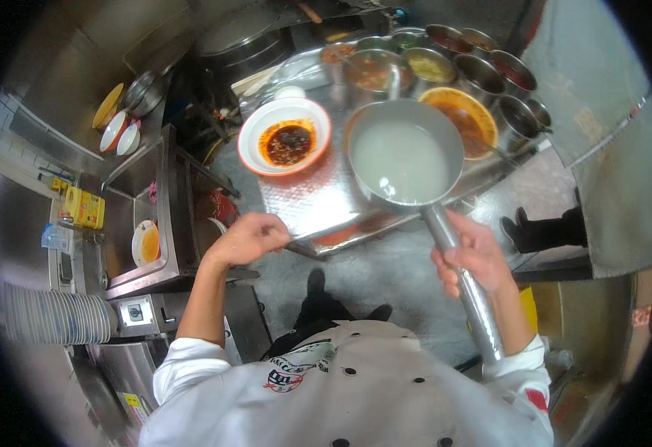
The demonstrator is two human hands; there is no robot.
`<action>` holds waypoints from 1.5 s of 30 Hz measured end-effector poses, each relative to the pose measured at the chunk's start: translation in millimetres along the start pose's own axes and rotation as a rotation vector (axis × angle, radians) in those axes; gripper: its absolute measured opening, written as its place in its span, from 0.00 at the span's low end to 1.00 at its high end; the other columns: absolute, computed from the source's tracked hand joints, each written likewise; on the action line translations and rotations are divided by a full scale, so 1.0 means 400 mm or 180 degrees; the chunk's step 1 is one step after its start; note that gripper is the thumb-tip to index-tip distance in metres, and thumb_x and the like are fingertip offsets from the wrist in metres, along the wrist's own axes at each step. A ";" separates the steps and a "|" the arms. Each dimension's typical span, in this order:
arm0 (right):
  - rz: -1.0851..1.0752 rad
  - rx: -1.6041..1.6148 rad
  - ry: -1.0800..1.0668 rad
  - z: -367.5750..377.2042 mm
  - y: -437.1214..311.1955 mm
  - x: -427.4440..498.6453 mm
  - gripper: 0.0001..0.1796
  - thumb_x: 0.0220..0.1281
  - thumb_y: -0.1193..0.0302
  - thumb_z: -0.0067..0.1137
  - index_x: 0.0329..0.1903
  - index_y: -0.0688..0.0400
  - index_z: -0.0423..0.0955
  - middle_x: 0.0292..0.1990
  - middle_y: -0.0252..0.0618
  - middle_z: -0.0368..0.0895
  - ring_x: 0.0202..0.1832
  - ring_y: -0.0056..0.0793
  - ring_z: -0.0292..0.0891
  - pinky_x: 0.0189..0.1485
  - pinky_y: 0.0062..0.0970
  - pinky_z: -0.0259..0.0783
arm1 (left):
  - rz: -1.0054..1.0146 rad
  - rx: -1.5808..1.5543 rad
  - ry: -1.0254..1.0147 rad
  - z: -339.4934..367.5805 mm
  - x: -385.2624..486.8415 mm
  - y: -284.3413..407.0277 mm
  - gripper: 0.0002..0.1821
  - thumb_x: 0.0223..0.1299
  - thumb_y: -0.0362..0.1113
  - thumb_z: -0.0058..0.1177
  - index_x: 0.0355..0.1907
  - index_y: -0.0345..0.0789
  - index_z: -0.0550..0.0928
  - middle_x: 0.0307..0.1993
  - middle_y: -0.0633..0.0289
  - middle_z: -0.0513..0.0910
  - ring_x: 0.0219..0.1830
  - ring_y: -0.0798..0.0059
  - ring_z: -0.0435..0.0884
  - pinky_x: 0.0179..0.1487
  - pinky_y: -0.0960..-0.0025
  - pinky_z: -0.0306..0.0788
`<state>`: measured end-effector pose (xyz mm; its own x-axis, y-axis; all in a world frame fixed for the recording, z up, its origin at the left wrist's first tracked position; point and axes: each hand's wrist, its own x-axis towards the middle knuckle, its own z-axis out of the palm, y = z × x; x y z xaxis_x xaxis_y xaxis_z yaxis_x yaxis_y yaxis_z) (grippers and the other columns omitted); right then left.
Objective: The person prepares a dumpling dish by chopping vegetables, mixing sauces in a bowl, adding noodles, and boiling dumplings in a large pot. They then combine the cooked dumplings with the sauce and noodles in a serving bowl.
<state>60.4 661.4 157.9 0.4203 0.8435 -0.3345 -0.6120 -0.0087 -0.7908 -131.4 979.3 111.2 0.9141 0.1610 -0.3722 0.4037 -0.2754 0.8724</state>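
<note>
My right hand (474, 254) grips the long tubular handle of a large metal ladle pan (356, 173), which is tilted slightly and holds a cloudy whitish liquid (404, 156). It hangs over the right part of a metal-topped cart (298, 201). Beyond and left of the pan, a white bowl with an orange rim (250, 131) stands on that top, a dark reddish sauce with bits (288, 144) in its bottom. My left hand (261, 237), fingers curled, is at the cart's near left corner. Whether it touches the edge or holds anything is hidden.
Several metal pots (479, 75) of sauces and chopped ingredients crowd the cart's far right. A yellow-rimmed bowl of red-brown sauce (465, 120) sits beside the pan. A steel sink (172, 223) and stacked plates (57, 313) are on the left. Another person's dark shoe (519, 232) shows at right.
</note>
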 end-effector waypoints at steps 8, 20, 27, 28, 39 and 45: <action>0.0136 -0.0573 0.0494 0.172 -0.031 0.306 0.37 0.50 0.86 0.49 0.66 0.63 0.54 0.25 0.41 0.72 0.16 0.25 0.69 0.15 0.25 0.68 | -0.0676 -0.1156 0.0716 -0.284 0.044 -0.246 0.10 0.62 0.38 0.53 0.33 0.31 0.77 0.25 0.62 0.80 0.27 0.77 0.80 0.32 0.76 0.74; 0.0299 -0.1418 0.1480 0.293 -0.028 0.432 0.38 0.46 0.85 0.51 0.66 0.65 0.54 0.22 0.37 0.71 0.16 0.23 0.69 0.15 0.23 0.66 | -0.0946 -0.1324 0.0425 -0.471 0.110 -0.371 0.08 0.61 0.35 0.52 0.34 0.31 0.77 0.25 0.63 0.79 0.27 0.77 0.79 0.32 0.76 0.73; 0.0259 -0.1729 0.1469 0.292 -0.039 0.440 0.37 0.46 0.85 0.50 0.65 0.64 0.56 0.22 0.36 0.71 0.16 0.21 0.69 0.15 0.22 0.66 | -0.0972 -0.1348 0.0489 -0.479 0.099 -0.378 0.07 0.62 0.35 0.51 0.34 0.32 0.77 0.26 0.62 0.80 0.27 0.76 0.80 0.32 0.76 0.74; 0.0259 -0.1751 0.1445 0.290 -0.041 0.441 0.37 0.46 0.85 0.50 0.65 0.64 0.57 0.23 0.36 0.72 0.16 0.21 0.68 0.15 0.22 0.65 | -0.0962 -0.1339 0.0508 -0.480 0.097 -0.379 0.07 0.62 0.35 0.51 0.34 0.32 0.77 0.25 0.62 0.80 0.27 0.76 0.80 0.32 0.76 0.74; 0.0300 -0.1977 0.1347 0.278 -0.064 0.459 0.36 0.47 0.85 0.49 0.65 0.64 0.57 0.23 0.36 0.72 0.17 0.21 0.68 0.17 0.23 0.65 | -0.1030 -0.1319 0.0826 -0.458 0.055 -0.394 0.08 0.64 0.35 0.49 0.33 0.32 0.77 0.25 0.62 0.80 0.26 0.76 0.80 0.31 0.76 0.73; 0.0354 -0.2128 0.1343 0.277 -0.066 0.469 0.38 0.43 0.85 0.49 0.64 0.66 0.57 0.24 0.39 0.73 0.17 0.23 0.69 0.17 0.22 0.66 | -0.1136 -0.1379 0.0891 -0.456 0.032 -0.416 0.08 0.64 0.36 0.50 0.34 0.32 0.77 0.26 0.63 0.80 0.26 0.77 0.80 0.31 0.77 0.73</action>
<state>81.0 879.4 172.9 0.6802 0.5455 -0.4896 -0.1899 -0.5139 -0.8365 -193.8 1199.9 19.1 0.6575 0.4304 -0.6184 0.5765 0.2409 0.7808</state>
